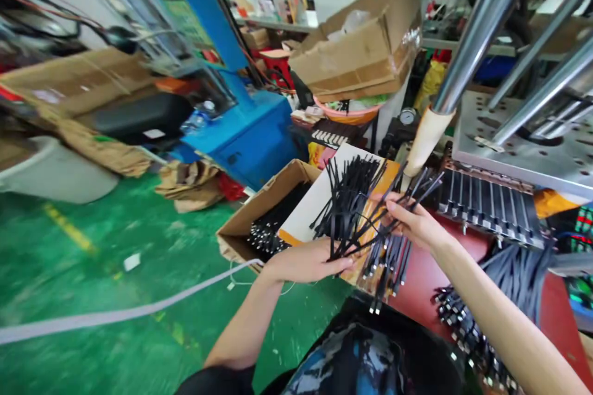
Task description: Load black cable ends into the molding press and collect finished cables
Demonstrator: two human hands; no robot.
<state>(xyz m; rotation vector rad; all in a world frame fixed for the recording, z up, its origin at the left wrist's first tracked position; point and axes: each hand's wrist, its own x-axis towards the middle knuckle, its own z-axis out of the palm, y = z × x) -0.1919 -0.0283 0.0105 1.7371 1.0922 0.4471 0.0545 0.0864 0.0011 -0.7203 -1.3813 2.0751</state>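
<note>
My right hand [414, 219] is closed on a loose bunch of short black cables [384, 225], pinched between thumb and fingers. Metal plugs show at the lower ends of several of them. To the left, my left hand [308, 261] lies palm down with its fingers curled around the near end of the same bunch. Beneath both hands is a white and orange board [303, 213], with a pile of black cables [349, 188] on it. An open cardboard box [236, 228] filled with more cables stands just left of the board.
A red work surface [424, 274] holds another bundle of black cables [523, 278] at right. Above it is a press with steel columns [484, 31] and a slotted metal fixture [491, 203]. A blue cabinet [259, 142] and a large carton [352, 62] stand behind. A pale strap [139, 315] crosses the green floor.
</note>
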